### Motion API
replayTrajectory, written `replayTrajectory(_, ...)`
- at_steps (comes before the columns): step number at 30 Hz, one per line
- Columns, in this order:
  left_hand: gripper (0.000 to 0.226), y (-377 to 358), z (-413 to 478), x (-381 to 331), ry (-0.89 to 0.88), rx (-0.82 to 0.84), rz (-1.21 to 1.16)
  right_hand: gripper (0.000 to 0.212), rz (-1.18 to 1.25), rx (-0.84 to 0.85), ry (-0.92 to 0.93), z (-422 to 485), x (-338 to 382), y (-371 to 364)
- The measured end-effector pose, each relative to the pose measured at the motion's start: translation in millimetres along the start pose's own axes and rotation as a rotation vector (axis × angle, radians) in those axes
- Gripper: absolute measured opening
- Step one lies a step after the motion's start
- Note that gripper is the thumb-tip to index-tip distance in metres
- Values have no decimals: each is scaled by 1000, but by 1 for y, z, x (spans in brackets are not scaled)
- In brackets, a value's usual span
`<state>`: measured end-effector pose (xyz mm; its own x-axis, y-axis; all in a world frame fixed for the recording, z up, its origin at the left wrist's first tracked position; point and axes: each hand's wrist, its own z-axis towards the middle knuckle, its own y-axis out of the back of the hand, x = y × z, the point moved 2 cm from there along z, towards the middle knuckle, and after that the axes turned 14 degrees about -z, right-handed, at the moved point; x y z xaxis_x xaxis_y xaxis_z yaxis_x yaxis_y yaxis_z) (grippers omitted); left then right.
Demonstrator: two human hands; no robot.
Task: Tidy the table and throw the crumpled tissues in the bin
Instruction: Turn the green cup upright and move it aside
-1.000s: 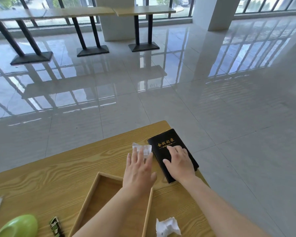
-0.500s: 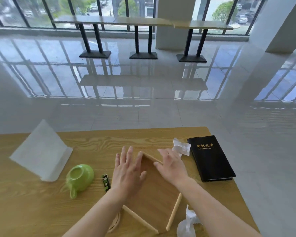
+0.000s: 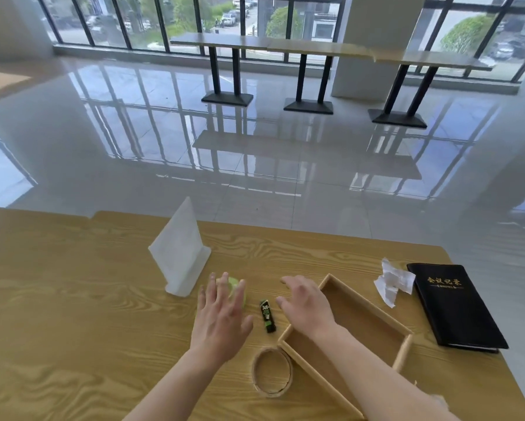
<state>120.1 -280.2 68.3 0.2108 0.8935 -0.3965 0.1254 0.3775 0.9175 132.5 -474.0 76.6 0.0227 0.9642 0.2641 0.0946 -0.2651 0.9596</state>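
A crumpled white tissue [image 3: 394, 282] lies on the wooden table [image 3: 73, 299] beside a black notebook [image 3: 455, 305] at the right. My left hand [image 3: 221, 317] hovers with fingers spread over a green cup [image 3: 238, 291], most of which it hides. Fingers loose and holding nothing, my right hand [image 3: 305, 302] hangs above the near left corner of an empty wooden tray [image 3: 403, 350]. Between the two hands lies a small black and green packet [image 3: 267, 316]. No bin is in view.
A white folded stand [image 3: 180, 253] sits upright behind the cup. A roll of tape [image 3: 271, 372] lies near the tray's front corner. The table's right edge runs past the notebook. Beyond it are a glossy tiled floor and tall tables by the windows.
The view swung left. Both hands left the notebook and tissue and moved left across the tray, now over the cup and the packet. The second tissue at the near edge is out of view.
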Motion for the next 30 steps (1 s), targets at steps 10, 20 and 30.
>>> replayTrajectory(10, 79, -5, -5, 66, 94, 57, -123, 47, -25, 101, 15, 18, 67, -37)
replayTrajectory(20, 105, -37, 30, 77, 356, 106, -476, 49, 31, 238, -18, 44, 75, -65)
replayTrajectory(30, 84, -37, 46, 88, 386, 86, -569, 53, 121, 285, -54, 52, 62, -73)
